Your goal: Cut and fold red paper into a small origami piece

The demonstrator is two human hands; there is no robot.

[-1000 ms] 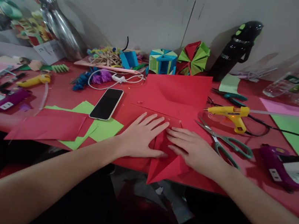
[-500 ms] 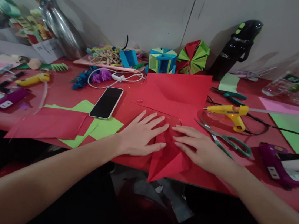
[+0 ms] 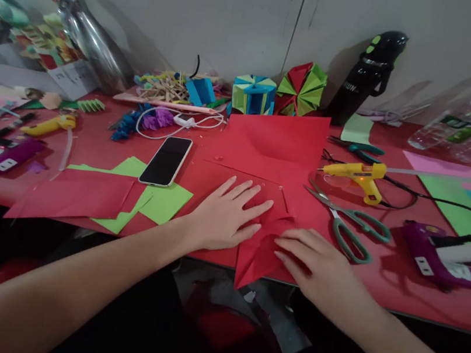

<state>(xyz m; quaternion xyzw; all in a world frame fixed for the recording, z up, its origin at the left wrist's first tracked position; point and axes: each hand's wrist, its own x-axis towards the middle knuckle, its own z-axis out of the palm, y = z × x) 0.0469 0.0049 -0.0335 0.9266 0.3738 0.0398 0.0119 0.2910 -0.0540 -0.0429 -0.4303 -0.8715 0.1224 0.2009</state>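
A folded piece of red paper [image 3: 254, 262] lies at the table's front edge, one pointed corner hanging past it. My left hand [image 3: 223, 216] is flat with fingers spread, its fingertips and thumb resting on the paper's left side. At the right side, my right hand [image 3: 315, 265] has its fingers bent round the paper's edge, where a flap stands slightly raised; its thumb is hard to make out. Behind the hands rises a larger red sheet [image 3: 276, 138], creased and partly upright. Green-handled scissors [image 3: 350, 220] lie partly open to the right of my right hand.
To the right are a yellow glue gun [image 3: 357, 176], a purple power block [image 3: 421, 251] and a black bottle [image 3: 367, 78]. A phone [image 3: 166, 160] rests on green paper sheets [image 3: 167, 204] at left. Paper models [image 3: 254, 94] stand against the wall.
My right hand has drawn back toward the front edge and bent its fingers at the red paper, whose right flap has lifted. My left hand stays nearly in place.
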